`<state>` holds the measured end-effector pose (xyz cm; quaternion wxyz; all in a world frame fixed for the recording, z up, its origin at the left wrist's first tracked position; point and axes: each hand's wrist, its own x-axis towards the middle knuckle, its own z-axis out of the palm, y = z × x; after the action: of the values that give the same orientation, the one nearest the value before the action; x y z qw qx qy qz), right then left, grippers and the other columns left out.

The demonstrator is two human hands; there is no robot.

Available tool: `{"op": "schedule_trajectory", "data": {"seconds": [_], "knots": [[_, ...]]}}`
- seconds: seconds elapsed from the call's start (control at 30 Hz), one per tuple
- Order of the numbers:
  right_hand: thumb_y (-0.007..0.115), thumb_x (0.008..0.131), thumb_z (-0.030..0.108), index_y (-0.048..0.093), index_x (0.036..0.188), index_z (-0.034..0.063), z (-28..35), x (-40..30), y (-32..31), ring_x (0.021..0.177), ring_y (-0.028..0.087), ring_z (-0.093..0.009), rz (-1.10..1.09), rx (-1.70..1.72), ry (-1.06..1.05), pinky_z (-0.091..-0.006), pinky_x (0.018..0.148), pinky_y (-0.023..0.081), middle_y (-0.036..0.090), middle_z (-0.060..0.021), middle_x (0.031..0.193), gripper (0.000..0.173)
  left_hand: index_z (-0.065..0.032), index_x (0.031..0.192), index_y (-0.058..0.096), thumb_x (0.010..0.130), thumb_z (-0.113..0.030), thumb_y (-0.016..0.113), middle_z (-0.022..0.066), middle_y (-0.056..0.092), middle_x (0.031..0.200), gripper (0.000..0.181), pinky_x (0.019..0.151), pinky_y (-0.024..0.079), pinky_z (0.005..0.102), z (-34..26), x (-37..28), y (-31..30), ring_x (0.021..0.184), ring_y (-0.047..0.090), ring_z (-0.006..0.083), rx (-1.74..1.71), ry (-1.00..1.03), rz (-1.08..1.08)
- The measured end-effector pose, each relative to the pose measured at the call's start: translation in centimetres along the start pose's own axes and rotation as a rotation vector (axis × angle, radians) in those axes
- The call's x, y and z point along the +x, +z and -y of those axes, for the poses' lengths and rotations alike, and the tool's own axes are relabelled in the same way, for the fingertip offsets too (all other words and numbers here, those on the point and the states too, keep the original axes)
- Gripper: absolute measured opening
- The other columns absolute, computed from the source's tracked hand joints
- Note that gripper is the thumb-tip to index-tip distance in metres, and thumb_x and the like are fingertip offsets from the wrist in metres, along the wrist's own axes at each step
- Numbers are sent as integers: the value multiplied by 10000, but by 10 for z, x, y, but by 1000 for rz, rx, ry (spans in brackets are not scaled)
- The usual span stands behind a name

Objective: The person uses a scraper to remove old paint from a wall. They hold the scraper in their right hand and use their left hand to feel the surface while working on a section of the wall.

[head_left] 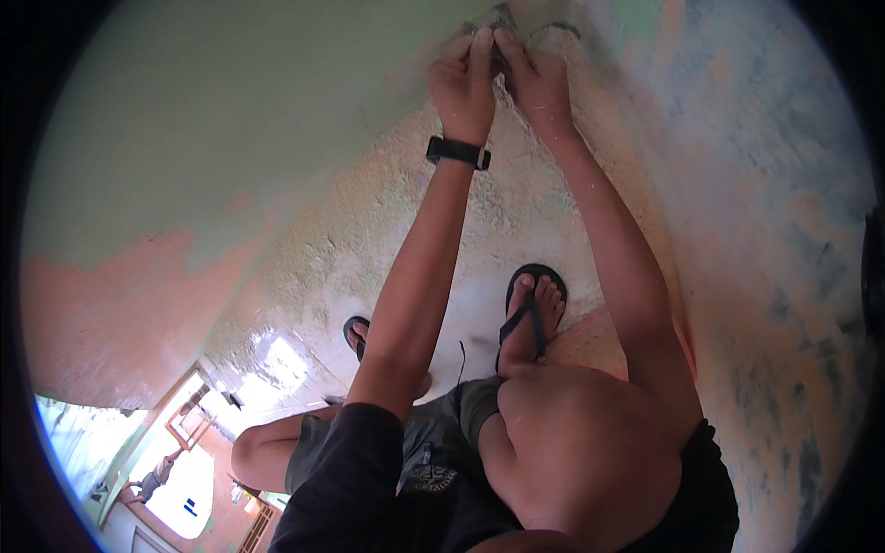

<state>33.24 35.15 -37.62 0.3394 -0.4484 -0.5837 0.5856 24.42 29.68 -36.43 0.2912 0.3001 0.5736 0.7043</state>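
Observation:
At the top of the view, both my hands are together, near where the green wall meets the mottled blue and pink wall. My left hand (pixel 464 90), with a black wristband above it, grips a small dark flat piece (pixel 503 16) between thumb and fingers. My right hand (pixel 543 86) pinches the same piece from the other side, with the thumbs almost touching. Fingers hide much of the piece, so its exact kind is unclear. Just right of it is a rough dark-edged patch (pixel 556 31). Pale dust specks dot my right forearm.
Crumbly debris (pixel 387 200) covers the floor along the green wall (pixel 228 110). The mottled wall (pixel 767 207) rises at right. My feet wear black flip-flops (pixel 536 311). At lower left, a person (pixel 155 478) and wooden furniture (pixel 190 428) show near a bright opening.

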Motion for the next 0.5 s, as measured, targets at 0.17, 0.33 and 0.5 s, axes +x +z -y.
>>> {"op": "schedule_trajectory", "data": {"seconds": [0.17, 0.33, 0.5], "knots": [[617, 985, 435, 730, 933, -5, -16, -1, 2, 548, 508, -118, -33, -6, -119, -326, 535, 420, 578, -102, 580, 457, 75, 815, 640, 1004, -197, 635, -1, 612, 711, 331, 595, 470, 262, 8, 1, 4, 675, 532, 54, 68, -6, -13], [615, 979, 457, 704, 953, -34, -9, 5, -4, 557, 523, -134, 16, -30, -73, -335, 560, 439, 573, -118, 581, 500, 75, 842, 659, 1001, -203, 639, 2, 615, 718, 322, 597, 469, 256, -1, -1, 3, 672, 531, 57, 31, -3, 1], [619, 978, 452, 693, 940, -53, -17, 4, -2, 563, 491, -113, -107, -63, -184, -355, 547, 419, 518, -102, 560, 511, 69, 835, 659, 1003, -199, 637, -4, 602, 712, 317, 609, 468, 248, 15, 5, 8, 678, 523, 55, 3, -25, 17]]}}
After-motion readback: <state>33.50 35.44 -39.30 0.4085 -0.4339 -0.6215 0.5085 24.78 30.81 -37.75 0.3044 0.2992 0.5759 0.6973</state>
